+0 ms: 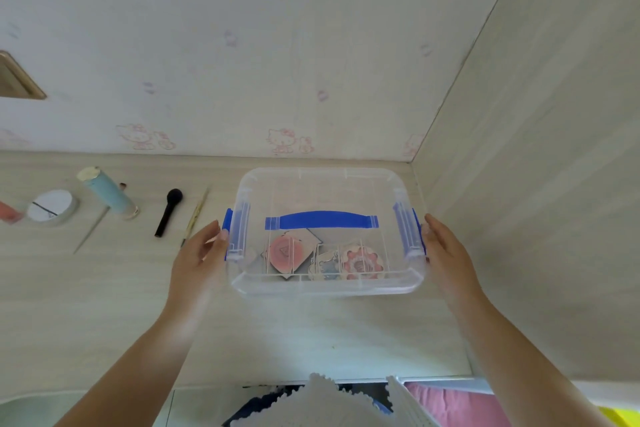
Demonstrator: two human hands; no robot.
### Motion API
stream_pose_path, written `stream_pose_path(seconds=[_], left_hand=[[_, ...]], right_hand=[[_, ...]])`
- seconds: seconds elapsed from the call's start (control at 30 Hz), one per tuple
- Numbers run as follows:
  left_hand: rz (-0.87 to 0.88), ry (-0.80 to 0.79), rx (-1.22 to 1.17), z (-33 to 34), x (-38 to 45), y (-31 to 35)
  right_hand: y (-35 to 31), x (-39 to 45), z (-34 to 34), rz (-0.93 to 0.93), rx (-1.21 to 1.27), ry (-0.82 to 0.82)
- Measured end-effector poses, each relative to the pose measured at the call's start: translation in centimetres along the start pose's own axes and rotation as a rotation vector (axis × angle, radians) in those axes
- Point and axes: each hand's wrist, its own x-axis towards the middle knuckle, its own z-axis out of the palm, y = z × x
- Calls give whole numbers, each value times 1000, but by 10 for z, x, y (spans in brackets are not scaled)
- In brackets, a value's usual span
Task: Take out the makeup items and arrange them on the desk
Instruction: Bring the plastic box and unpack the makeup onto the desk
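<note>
A clear plastic storage box point(325, 284) with a blue handle point(321, 220) on its lid and blue side clasps stands on the pale wooden desk. Through the lid I see pink and blue patterned items point(287, 253) in its near half. My left hand point(202, 255) presses its fingertips on the left clasp point(228, 232). My right hand point(441, 246) touches the right clasp point(417, 229). On the desk to the left lie a light blue tube point(109, 194), a black brush point(168, 211), a thin brush point(195, 217), a slim stick point(90, 232) and a round white compact point(52, 206).
A wall with cartoon-cat wallpaper runs behind the desk and a wood-grain side panel point(536, 184) rises just right of the box. A pink item point(8, 211) sits at the far left edge. White knitted cloth point(329, 402) and pink fabric point(460, 406) show below the desk's front edge.
</note>
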Motion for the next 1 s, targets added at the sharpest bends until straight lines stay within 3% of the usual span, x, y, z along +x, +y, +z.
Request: stream_pose_path(seconds=[0.07, 0.17, 0.27, 0.33, 0.47, 0.7, 1.0], left_hand=[[68, 20, 4, -4, -15, 0], [222, -163, 76, -12, -29, -12], [272, -307, 208, -13, -32, -20], [268, -316, 254, -11, -36, -16], [297, -281, 308, -14, -36, -11], [291, -194, 187, -18, -27, 18], [207, -85, 98, 7, 41, 73]], right_hand=[[0, -15, -6, -182, -94, -83], [9, -30, -11, -387, -287, -265], [20, -34, -11, -439, -402, -312], [21, -33, -9, -467, -433, -315], [17, -35, -8, -436, -403, -282], [-18, -36, -10, -295, -217, -220], [-71, 25, 13, -180, -53, -128]])
